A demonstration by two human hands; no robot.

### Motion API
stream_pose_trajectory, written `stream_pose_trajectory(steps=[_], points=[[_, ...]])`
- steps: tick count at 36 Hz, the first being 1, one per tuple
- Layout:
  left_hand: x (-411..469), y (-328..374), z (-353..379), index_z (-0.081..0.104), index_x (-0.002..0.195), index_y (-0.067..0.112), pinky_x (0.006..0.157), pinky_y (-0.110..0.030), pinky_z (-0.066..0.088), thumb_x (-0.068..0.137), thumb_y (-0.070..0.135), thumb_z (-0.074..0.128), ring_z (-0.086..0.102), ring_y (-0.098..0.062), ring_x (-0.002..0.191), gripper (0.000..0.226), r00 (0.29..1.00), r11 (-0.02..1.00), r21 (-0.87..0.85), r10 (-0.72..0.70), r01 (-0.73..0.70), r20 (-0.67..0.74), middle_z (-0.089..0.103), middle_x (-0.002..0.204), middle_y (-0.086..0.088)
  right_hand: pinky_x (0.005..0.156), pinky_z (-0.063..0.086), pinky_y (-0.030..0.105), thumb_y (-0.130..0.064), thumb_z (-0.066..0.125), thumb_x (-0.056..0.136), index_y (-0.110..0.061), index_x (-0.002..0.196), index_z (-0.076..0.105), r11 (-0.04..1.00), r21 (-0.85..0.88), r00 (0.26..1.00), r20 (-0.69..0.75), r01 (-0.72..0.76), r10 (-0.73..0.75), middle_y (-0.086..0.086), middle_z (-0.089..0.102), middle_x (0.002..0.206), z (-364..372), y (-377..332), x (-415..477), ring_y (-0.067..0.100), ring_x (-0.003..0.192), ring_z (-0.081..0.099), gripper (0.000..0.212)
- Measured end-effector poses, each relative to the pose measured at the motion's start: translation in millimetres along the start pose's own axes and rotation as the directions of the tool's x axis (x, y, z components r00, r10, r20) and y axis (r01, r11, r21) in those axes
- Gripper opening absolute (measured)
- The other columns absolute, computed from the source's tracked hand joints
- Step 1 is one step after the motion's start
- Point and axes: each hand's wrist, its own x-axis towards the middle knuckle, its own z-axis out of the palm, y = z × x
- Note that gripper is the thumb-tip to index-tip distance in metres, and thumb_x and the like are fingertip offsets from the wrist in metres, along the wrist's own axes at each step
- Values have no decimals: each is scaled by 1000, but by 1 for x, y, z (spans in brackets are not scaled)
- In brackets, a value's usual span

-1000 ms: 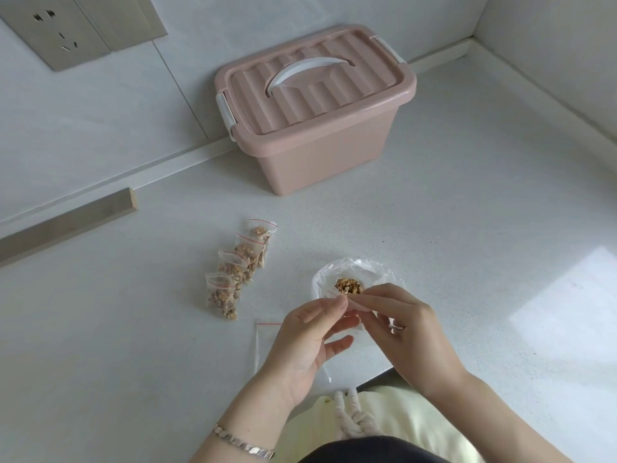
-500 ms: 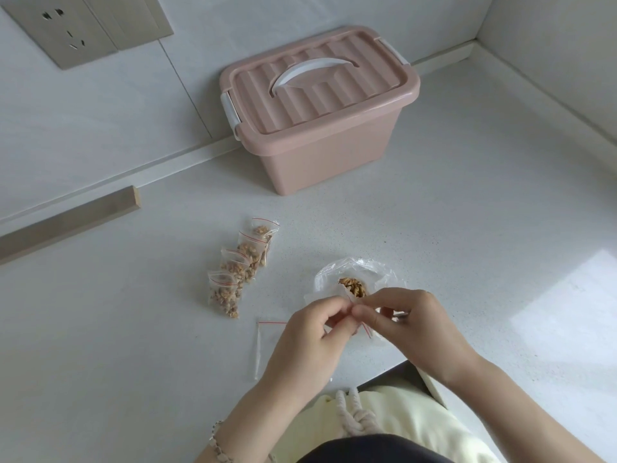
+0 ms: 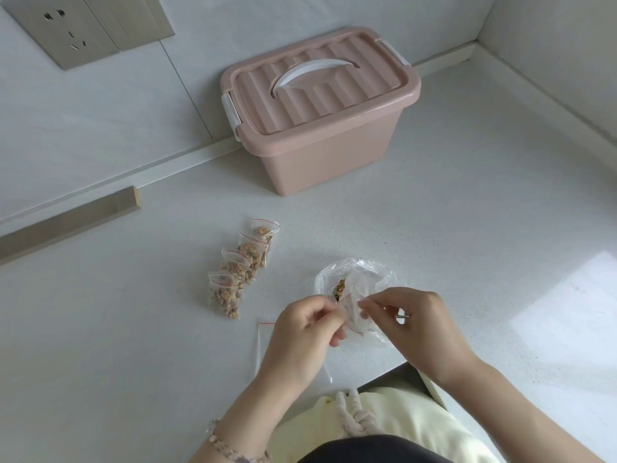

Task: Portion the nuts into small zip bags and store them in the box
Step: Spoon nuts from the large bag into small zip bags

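Head view, hands (image 3: 307, 332) pinching small zip bag (image 3: 351, 310), box (image 3: 320, 128) closed

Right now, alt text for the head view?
The left hand and right hand pinch a small zip bag in front of a clear bag of nuts. Four filled bags lie in a row to the left; the pink box stands shut behind.

Filled bags (image 3: 241, 267) lie left of the nut bag (image 3: 364, 279), box (image 3: 320, 115) behind.
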Motion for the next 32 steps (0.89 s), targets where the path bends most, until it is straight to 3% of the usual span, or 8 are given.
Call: stream_pose_trajectory(steps=[4,6,8,11,14,16,19,32], points=[[1,-11,5,39,53,15,42,-22,26,72,28,53,33,-14,44,27,947,737,672,258,-64,-192,42,45,2,50,38,18,-22,67,80,-23,68,72,969,-231,996,-43,-84,76,-10,68,65,7,0,-3,-3,45,43,13],[0,-13,8,38,57,23,42,-16,26,68,34,51,36,-7,45,20,926,735,656,346,-169,-149,43,49,10,52,40,19,-24,65,81,-20,68,71,968,-208,991,-31,-137,134,-9,69,67,8,-2,-3,-2,46,46,15],[2,-20,8,47,83,28,63,-12,40,72,42,49,49,2,76,18,917,785,529,398,-324,-29,51,79,20,55,43,23,-22,64,82,-13,67,71,975,-132,984,-16,-180,179,-2,69,65,5,-2,-2,8,49,51,18],[5,-27,7,17,132,37,108,-10,16,69,51,57,16,9,133,76,859,754,413,454,-511,235,16,136,35,53,37,16,-18,66,81,-12,65,71,979,15,979,13,-202,201,-2,67,59,-2,-8,0,6,50,49,18],[9,-29,12,-2,140,39,114,-23,8,60,59,62,-9,8,138,104,835,695,464,476,-549,276,-12,141,41,52,38,17,-19,65,80,-20,62,70,973,82,974,94,-215,207,-6,66,59,-5,-15,-1,4,47,46,19],[13,-30,17,7,141,31,114,-36,19,61,59,62,3,4,140,101,820,678,470,526,-565,225,12,147,28,53,39,13,-17,65,80,-22,61,69,966,133,970,135,-221,203,-12,66,59,-5,-19,-1,2,48,50,20],[19,-31,23,28,134,17,104,-43,36,67,54,62,38,-5,123,84,769,639,483,627,-599,125,54,122,4,55,40,10,-13,65,81,-21,60,67,957,173,966,151,-234,209,-15,64,56,-4,-21,-1,0,47,52,23],[19,-39,32,48,98,17,85,-24,38,66,42,58,47,-7,83,42,705,554,628,709,-547,-11,60,81,5,66,49,32,-26,56,83,-13,76,67,937,-316,983,56,-149,175,1,67,74,5,-15,3,20,74,62,18]])
